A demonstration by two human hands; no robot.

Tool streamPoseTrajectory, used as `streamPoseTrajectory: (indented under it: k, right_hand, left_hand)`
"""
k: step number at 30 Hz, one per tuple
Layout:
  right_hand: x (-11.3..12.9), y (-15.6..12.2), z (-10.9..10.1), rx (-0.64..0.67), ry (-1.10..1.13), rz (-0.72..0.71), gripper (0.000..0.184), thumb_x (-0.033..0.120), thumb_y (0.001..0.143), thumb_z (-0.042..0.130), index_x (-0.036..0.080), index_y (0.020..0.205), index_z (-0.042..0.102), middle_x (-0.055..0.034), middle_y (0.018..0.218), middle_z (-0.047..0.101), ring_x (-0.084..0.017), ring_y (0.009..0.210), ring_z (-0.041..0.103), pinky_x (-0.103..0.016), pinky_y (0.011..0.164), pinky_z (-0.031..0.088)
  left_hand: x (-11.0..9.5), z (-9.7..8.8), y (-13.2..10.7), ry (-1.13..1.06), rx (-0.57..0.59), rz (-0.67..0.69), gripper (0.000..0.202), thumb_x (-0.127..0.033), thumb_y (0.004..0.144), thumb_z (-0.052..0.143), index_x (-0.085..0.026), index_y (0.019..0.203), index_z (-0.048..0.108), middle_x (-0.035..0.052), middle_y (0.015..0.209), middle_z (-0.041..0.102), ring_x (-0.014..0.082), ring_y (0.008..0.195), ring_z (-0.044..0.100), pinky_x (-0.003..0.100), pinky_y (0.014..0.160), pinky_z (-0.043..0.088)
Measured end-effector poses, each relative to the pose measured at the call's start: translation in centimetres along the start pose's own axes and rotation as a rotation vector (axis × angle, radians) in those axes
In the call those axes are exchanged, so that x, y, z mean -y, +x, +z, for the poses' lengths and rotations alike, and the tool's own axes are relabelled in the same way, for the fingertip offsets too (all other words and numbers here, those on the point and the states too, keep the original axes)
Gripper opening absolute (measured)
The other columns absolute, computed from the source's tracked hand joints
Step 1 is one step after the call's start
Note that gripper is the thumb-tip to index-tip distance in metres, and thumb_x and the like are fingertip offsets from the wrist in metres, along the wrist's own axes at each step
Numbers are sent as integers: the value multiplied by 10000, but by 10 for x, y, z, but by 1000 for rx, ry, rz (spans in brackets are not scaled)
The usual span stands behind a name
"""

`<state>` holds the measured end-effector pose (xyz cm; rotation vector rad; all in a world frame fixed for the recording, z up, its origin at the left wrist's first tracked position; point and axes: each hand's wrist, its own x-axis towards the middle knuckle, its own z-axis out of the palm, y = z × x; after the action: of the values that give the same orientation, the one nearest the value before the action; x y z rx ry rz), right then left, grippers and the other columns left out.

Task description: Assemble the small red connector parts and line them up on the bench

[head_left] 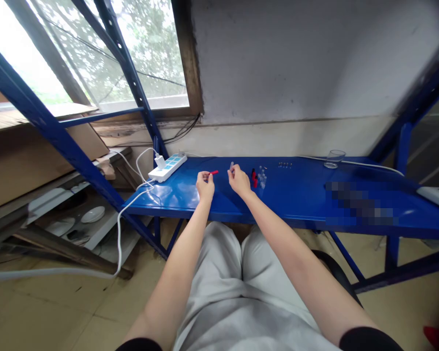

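Observation:
Between the fingertips of my left hand point(205, 185) is a small red stick-like piece point(213, 172), its tip pointing right. My right hand point(239, 180) pinches a small clear tube-like piece point(231, 165) that stands up above the fingers. The two pieces are apart, both held a little above the blue tabletop point(292, 195). Just right of my right hand sit several small red and black pieces point(255, 182), and beside them several clear pieces point(262, 178). Their exact kind is too small to make out.
A white power strip point(168, 167) with a plug and cable lies at the left. Several tiny metallic bits point(285, 165) lie near the back. A clear cup point(334, 159) stands at the back right. A blurred-out dark item point(362, 202) is at the right.

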<state>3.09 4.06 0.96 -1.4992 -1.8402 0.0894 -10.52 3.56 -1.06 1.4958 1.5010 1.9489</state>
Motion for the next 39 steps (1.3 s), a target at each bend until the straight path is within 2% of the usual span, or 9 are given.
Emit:
streamPoseTrajectory:
  k: [4,12,19,25,30,34,39]
  right_hand:
    - [-5,-2,16,118,-138,20,179,301,896,379,198,975,502,-62,883,663,-183,792,615,-245,613,369]
    - [2,-10,12,240,-356,-121,214,257,899,363,172,1035,505,-112,948,660,-206,868,619,-278,722,402]
    - [0,-10,13,230,-360,-1,211,242,893,369,151,1030,501,-112,914,664,-211,861,629,-288,733,421]
    - [-3,-9,15,227,-340,-13,206,225,892,363,152,1017,510,-131,904,665,-217,840,635,-299,718,425]
    - [-2,-10,15,222,-344,-25,210,212,884,370,149,1024,513,-140,903,670,-221,823,638,-300,705,425]
    - [-1,-11,14,224,-354,-37,217,192,877,369,143,1035,508,-149,907,669,-221,831,636,-302,721,420]
    - [-2,-12,13,205,-337,-35,203,221,877,380,139,1016,504,-137,887,670,-228,821,635,-302,713,414]
  left_hand:
    - [0,0,-2,-9,55,34,43,-209,780,527,-173,799,513,26,747,566,118,693,545,240,686,446]
    - [3,2,-3,-8,113,34,23,-168,765,513,-178,786,510,20,737,560,120,688,543,245,681,443]
    - [4,2,-3,-17,136,18,17,-181,771,508,-179,787,511,11,714,536,113,676,527,237,679,438]
    - [9,4,-3,-23,190,20,29,-183,764,516,-174,792,518,6,708,529,104,641,505,234,655,440]
    - [5,3,-4,-8,174,18,43,-197,771,519,-168,800,533,9,704,539,100,631,511,230,649,447]
    - [4,3,-6,9,171,77,143,-224,795,507,-162,904,577,35,773,580,102,649,527,231,648,453]
    - [-2,3,-11,89,281,248,343,-229,817,488,-195,1152,555,56,902,604,110,682,533,248,694,466]
